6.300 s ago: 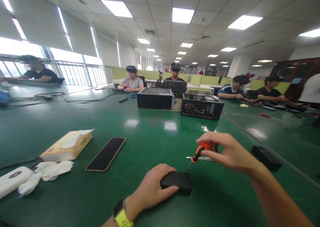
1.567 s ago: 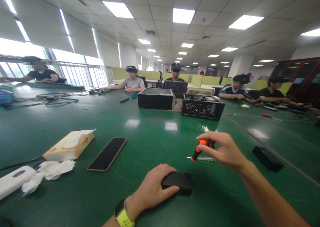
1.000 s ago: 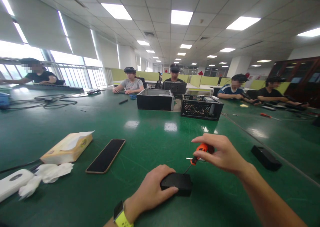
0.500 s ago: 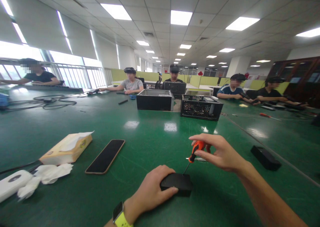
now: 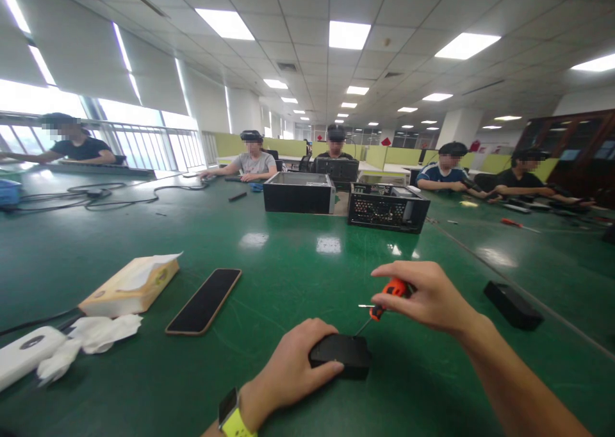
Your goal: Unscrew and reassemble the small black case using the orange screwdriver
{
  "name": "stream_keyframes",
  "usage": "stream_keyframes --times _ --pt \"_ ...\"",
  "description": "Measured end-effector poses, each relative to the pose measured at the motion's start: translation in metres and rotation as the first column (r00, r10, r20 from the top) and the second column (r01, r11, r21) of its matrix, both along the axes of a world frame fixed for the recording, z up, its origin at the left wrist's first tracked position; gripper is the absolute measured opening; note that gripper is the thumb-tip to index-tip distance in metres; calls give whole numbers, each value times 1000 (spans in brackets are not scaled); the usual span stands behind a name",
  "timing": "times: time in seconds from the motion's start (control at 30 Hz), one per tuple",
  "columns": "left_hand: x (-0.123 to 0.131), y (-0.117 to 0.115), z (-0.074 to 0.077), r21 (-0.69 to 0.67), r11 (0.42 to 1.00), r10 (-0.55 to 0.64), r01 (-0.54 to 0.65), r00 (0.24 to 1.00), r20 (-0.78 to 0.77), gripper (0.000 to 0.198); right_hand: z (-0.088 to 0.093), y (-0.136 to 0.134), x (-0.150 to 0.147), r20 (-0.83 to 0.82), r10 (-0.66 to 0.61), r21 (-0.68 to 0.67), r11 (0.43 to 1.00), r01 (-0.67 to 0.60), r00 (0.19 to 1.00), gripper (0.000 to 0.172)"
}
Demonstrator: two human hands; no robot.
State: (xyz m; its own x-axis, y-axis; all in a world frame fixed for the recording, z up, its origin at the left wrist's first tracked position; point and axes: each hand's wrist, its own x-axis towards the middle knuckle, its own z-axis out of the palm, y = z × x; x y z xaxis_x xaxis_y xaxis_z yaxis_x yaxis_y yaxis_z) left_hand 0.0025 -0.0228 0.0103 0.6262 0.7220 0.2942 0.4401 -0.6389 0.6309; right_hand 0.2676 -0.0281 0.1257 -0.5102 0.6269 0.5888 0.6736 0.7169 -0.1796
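My left hand (image 5: 298,365), with a watch on a yellow-green band (image 5: 235,418), is closed round the left end of a small black box (image 5: 348,355) on the table. My right hand (image 5: 427,296) holds an orange-and-black screwdriver (image 5: 394,288) between thumb and fingers, the index finger stretched out over it. The screwdriver leans to the right, and its shaft tip meets the far top edge of the box. Behind the screwdriver a thin metal rod (image 5: 364,305) shows; the rest of it is hidden.
A phone (image 5: 204,301), tissue pack (image 5: 129,286), crumpled tissues (image 5: 98,333) and white device (image 5: 29,354) lie left. Another black box (image 5: 513,304) lies right. Two computer cases (image 5: 298,195) stand ahead. An orange screwdriver (image 5: 519,224) lies far right. Several people sit around the table.
My right hand has shifted slightly right, and the screwdriver's handle leans further right. My left hand and the black box stay about where they were.
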Motion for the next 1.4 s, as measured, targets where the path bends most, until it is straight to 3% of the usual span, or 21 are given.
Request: stream_keyframes --times 0.2,0.7,0.77,0.83,0.93,1.07,1.2,1.3,1.4 --pt "0 1 -2 -1 1000 -3 3 1000 16 33 2 -1 4 44 57 -41 998 -55 997 24" --pt "1 1 -1 -11 1000 3 -3 1000 9 32 1 -4 0 12 14 -10 1000 -14 1000 27" --pt "1 1 0 -11 1000 1 -1 1000 7 32 3 -2 3 2 31 -66 997 -31 1000 26" --pt "1 1 0 -3 1000 0 0 1000 8 31 1 9 16 -44 19 -213 977 -28 999 24" --pt "1 0 0 1 1000 6 -6 1000 4 32 -19 38 49 -110 -119 -422 904 62 987 30" --pt "0 0 0 -3 1000 4 -4 1000 -1 32 -82 65 80 -87 -268 -411 887 210 960 32" --pt "1 0 1 -5 1000 5 -5 1000 -2 31 -138 57 80 -98 -413 -360 863 354 906 41" --pt "1 0 2 -8 1000 4 -4 1000 -9 31 -149 36 79 -117 -478 -348 841 415 870 53" --pt "1 1 2 -3 1000 -3 3 1000 -11 32 -141 17 80 -113 -421 -474 819 324 900 43"
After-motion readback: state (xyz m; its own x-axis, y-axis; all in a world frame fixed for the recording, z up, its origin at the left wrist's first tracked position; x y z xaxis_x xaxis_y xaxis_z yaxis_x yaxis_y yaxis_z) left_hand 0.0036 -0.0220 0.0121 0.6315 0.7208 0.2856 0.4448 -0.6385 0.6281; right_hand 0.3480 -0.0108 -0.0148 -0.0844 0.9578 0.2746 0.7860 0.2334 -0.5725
